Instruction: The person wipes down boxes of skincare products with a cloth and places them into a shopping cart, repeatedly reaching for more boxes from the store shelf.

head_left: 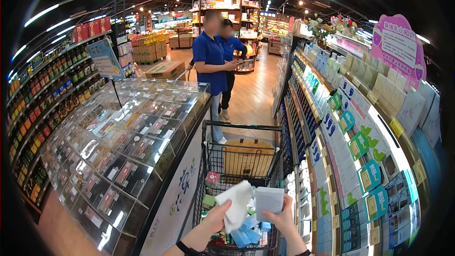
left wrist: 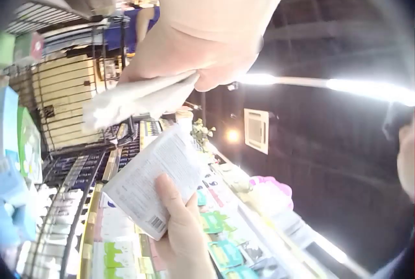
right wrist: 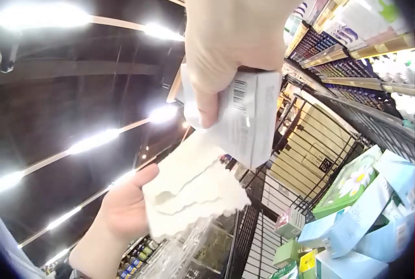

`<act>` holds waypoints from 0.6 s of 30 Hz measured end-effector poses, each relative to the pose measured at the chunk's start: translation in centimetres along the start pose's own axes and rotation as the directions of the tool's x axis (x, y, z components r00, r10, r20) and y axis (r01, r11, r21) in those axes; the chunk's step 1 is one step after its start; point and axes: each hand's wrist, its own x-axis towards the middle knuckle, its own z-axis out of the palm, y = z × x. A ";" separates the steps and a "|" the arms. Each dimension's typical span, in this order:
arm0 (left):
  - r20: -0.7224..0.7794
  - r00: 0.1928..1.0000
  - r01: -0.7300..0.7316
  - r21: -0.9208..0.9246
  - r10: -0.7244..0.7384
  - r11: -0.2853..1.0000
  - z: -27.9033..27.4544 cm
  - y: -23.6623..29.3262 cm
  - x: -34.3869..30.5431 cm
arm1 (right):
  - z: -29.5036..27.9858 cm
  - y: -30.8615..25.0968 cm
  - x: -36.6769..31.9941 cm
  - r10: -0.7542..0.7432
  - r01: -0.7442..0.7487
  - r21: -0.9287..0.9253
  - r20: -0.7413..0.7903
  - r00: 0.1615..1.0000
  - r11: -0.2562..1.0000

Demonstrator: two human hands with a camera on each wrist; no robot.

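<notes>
In the head view my left hand (head_left: 215, 218) pinches a folded white cloth (head_left: 237, 204) with a scalloped edge, thumb on top. My right hand (head_left: 283, 215) grips a white box (head_left: 269, 201) just right of the cloth, both above the shopping cart (head_left: 204, 161). Printed text and a barcode show on the box (left wrist: 155, 181) in the left wrist view, with the right thumb across its face. The right wrist view has the cloth (right wrist: 194, 191) below the box (right wrist: 249, 120). Blue and white boxes (right wrist: 363, 227) lie in the cart.
A clear-lidded bulk food counter (head_left: 137, 137) stands left of the cart, and shelves of packaged goods (head_left: 350, 161) line the right. Ahead, two people in blue shirts (head_left: 208, 59) stand beyond the cart. A cardboard carton (head_left: 166, 70) sits behind the counter.
</notes>
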 end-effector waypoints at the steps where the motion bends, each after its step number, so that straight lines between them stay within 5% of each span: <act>1: -0.036 0.984 -0.160 0.271 0.176 0.949 0.4 -0.2 0.1 | 0.4 0.0 -0.2 0.032 -0.028 -0.080 0.052 0.998 0.996; 3: 0.033 0.898 -0.323 0.726 0.438 0.607 2.3 -0.1 -0.6 | 1.4 -0.3 -0.5 0.059 -0.024 -0.214 0.158 0.986 0.977; 4: 0.032 0.899 -0.322 0.726 0.438 0.607 2.9 -0.3 -0.6 | 1.8 -0.9 -0.6 0.060 -0.025 -0.214 0.159 0.985 0.977; 5: 0.338 0.737 -0.518 0.838 0.586 0.169 3.4 -0.4 -0.5 | 2.3 -1.6 -0.9 0.102 -0.048 -0.236 0.225 0.969 0.971; 6: 0.646 0.523 -0.589 0.745 0.556 -0.311 4.0 -0.7 -0.5 | 2.7 -2.0 -1.0 0.144 -0.068 -0.259 0.289 0.946 0.964; 7: 0.656 0.535 -0.562 0.747 0.532 -0.355 4.8 -1.0 -0.9 | 3.1 -1.4 -1.1 0.015 0.057 -0.255 0.271 0.963 0.965; 10: 0.627 0.556 -0.571 0.765 0.546 -0.298 4.3 -1.1 -0.5 | 3.0 -0.5 -1.0 -0.062 0.115 -0.203 0.251 0.966 0.972; 17: 0.575 0.564 -0.587 0.784 0.593 -0.202 2.8 -0.7 0.8 | 2.0 -2.1 -0.5 0.094 -0.055 -0.179 0.218 0.971 0.982; 18: 0.492 0.591 -0.595 0.801 0.640 -0.066 2.2 -0.8 1.5 | 2.0 -2.0 -0.3 0.061 -0.037 -0.121 0.200 0.978 0.992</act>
